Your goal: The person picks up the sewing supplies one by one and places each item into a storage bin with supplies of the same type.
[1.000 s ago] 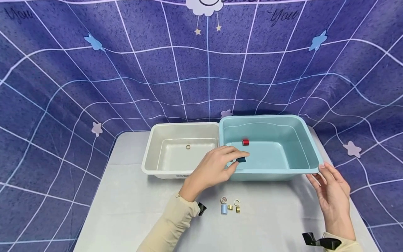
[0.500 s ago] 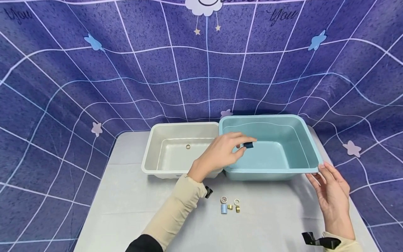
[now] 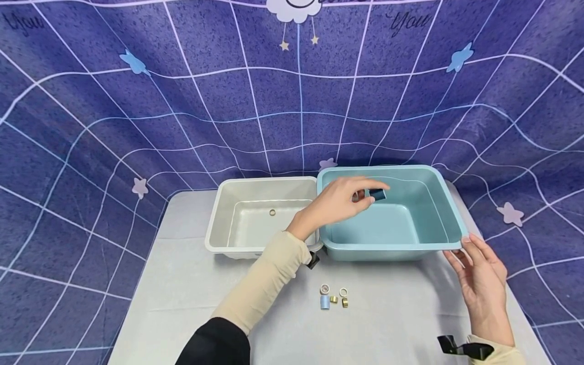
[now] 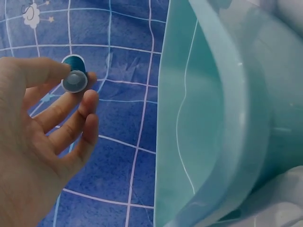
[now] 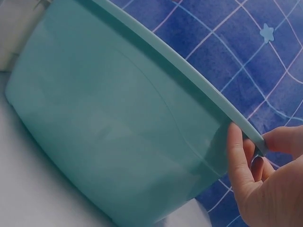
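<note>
The left hand (image 3: 339,202) pinches a dark teal spool (image 3: 377,194) above the blue tub (image 3: 449,213), toward its back wall. Best lowered before letting go. The right hand (image 3: 479,274), fingers straight, steadies the tub's near right corner.

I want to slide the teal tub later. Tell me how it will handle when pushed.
The teal tub looks like thin moulded plastic and nearly empty, so probably light. It would likely slide easily on the smooth tablecloth. The right hand at its rim corner suggests it shifts readily.
</note>
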Motion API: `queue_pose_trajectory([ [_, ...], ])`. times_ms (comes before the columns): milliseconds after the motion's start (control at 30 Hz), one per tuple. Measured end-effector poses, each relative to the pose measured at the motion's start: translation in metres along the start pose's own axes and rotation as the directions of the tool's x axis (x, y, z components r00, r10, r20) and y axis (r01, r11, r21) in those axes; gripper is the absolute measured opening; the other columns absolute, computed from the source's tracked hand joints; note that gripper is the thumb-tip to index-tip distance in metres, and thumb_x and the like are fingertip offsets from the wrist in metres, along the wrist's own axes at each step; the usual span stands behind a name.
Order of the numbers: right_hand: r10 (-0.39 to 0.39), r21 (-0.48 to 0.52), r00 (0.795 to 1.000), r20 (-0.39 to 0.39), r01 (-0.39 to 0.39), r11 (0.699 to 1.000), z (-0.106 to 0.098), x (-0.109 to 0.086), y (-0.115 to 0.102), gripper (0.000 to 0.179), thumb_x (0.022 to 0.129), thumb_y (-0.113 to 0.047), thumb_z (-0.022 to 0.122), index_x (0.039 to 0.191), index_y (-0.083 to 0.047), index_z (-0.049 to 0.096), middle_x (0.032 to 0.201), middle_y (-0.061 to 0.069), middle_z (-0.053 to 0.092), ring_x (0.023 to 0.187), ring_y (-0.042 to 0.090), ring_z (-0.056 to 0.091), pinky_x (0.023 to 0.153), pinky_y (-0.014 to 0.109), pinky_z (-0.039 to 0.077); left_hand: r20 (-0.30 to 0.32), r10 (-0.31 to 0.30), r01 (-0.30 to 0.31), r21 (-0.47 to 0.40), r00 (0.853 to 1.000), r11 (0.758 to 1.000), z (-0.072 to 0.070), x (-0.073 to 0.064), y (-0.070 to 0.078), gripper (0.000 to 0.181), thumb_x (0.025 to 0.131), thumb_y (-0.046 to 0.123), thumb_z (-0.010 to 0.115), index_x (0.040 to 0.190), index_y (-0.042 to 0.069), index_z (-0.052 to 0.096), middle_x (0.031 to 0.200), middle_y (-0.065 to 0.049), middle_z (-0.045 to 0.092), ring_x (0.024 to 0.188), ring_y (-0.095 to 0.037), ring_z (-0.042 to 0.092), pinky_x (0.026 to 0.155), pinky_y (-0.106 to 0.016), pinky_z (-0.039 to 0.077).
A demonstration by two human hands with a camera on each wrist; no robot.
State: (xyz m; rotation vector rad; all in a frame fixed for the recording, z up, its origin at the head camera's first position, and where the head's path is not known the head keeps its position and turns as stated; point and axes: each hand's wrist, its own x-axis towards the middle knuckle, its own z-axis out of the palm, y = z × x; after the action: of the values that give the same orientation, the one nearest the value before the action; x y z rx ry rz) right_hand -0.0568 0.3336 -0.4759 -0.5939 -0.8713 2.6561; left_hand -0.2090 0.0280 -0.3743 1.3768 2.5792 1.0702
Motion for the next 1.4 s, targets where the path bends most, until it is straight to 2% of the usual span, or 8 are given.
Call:
queue_pose_trajectory([
  [100, -0.002, -0.002, 1.000, 0.001, 0.002, 1.000, 0.000, 0.001, 0.000, 0.022, 0.098, 0.013, 0.058, 0.111, 0.002, 0.073, 0.108, 0.012, 0.070, 0.084, 0.028, 0.075, 0.077, 0.042, 0.065, 0.009, -0.015, 0.015, -0.017, 1.000, 1.000, -0.001, 0.008, -0.001, 0.037, 0.104, 0.023, 0.062, 0.140, 0.031, 0.065, 0.119, 0.012, 0.071, 0.084, 0.001, 0.062, 0.073, -0.018, 0.050],
  [267, -0.008, -0.006, 1.000, 0.007, 0.008, 1.000, 0.000, 0.002, 0.000, 0.023, 0.098, 0.012, 0.058, 0.112, 0.002, 0.073, 0.109, 0.012, 0.071, 0.085, 0.028, 0.075, 0.078, 0.042, 0.065, 0.035, -0.069, 0.072, -0.095, 0.997, 0.993, -0.002, 0.021, -0.005, 0.037, 0.105, 0.024, 0.062, 0.142, 0.030, 0.064, 0.124, 0.005, 0.071, 0.073, -0.004, 0.065, 0.061, -0.021, 0.051],
  [400, -0.006, -0.002, 1.000, 0.010, 0.006, 1.000, 0.000, 0.002, 0.001, 0.023, 0.099, 0.012, 0.057, 0.112, 0.002, 0.073, 0.109, 0.012, 0.070, 0.084, 0.028, 0.075, 0.078, 0.042, 0.065, 0.040, -0.096, 0.101, -0.139, 0.995, 0.985, -0.001, 0.032, -0.011, 0.038, 0.105, 0.025, 0.062, 0.143, 0.027, 0.063, 0.129, 0.000, 0.071, 0.077, -0.006, 0.067, 0.060, -0.023, 0.052],
  [500, -0.001, -0.001, 1.000, 0.005, 0.001, 1.000, 0.001, 0.002, 0.001, 0.022, 0.099, 0.012, 0.058, 0.111, 0.002, 0.073, 0.109, 0.012, 0.070, 0.084, 0.028, 0.075, 0.078, 0.042, 0.065, 0.042, -0.110, 0.115, -0.133, 0.993, 0.984, 0.001, 0.040, -0.015, 0.038, 0.105, 0.025, 0.062, 0.143, 0.026, 0.063, 0.130, -0.002, 0.071, 0.083, -0.006, 0.068, 0.064, -0.022, 0.051],
  [767, 0.000, -0.004, 1.000, 0.001, 0.000, 1.000, 0.000, 0.001, 0.002, 0.023, 0.099, 0.011, 0.058, 0.112, 0.002, 0.074, 0.108, 0.012, 0.071, 0.082, 0.027, 0.074, 0.078, 0.041, 0.065, 0.080, -0.122, 0.130, -0.090, 0.989, 0.987, 0.009, 0.058, -0.020, 0.038, 0.106, 0.026, 0.060, 0.144, 0.031, 0.061, 0.132, 0.002, 0.068, 0.070, -0.007, 0.060, 0.058, -0.021, 0.044],
  [1033, 0.004, -0.007, 1.000, -0.017, -0.004, 1.000, -0.001, 0.000, 0.002, 0.023, 0.099, 0.011, 0.058, 0.113, 0.001, 0.074, 0.110, 0.010, 0.068, 0.083, 0.026, 0.074, 0.075, 0.040, 0.065, 0.109, -0.123, 0.130, -0.061, 0.986, 0.990, 0.028, 0.076, -0.032, 0.038, 0.106, 0.029, 0.062, 0.143, 0.032, 0.061, 0.129, 0.007, 0.067, 0.063, -0.010, 0.051, 0.053, -0.020, 0.035],
  [1167, 0.005, -0.010, 1.000, -0.019, -0.005, 1.000, -0.002, 0.001, 0.002, 0.023, 0.099, 0.011, 0.058, 0.113, 0.001, 0.074, 0.111, 0.010, 0.067, 0.085, 0.026, 0.074, 0.075, 0.040, 0.065, 0.116, -0.123, 0.130, -0.060, 0.986, 0.990, 0.037, 0.083, -0.037, 0.039, 0.106, 0.030, 0.063, 0.145, 0.032, 0.060, 0.134, 0.008, 0.067, 0.068, -0.010, 0.055, 0.055, -0.021, 0.038],
  [1400, 0.007, 0.003, 1.000, 0.002, -0.007, 1.000, -0.004, 0.001, 0.002, 0.024, 0.100, 0.011, 0.056, 0.112, 0.002, 0.074, 0.110, 0.011, 0.067, 0.084, 0.026, 0.073, 0.077, 0.041, 0.065, 0.139, -0.109, 0.119, -0.064, 0.984, 0.991, 0.050, 0.094, -0.043, 0.040, 0.105, 0.032, 0.064, 0.144, 0.033, 0.061, 0.141, 0.010, 0.066, 0.080, -0.006, 0.061, 0.070, -0.019, 0.048],
])
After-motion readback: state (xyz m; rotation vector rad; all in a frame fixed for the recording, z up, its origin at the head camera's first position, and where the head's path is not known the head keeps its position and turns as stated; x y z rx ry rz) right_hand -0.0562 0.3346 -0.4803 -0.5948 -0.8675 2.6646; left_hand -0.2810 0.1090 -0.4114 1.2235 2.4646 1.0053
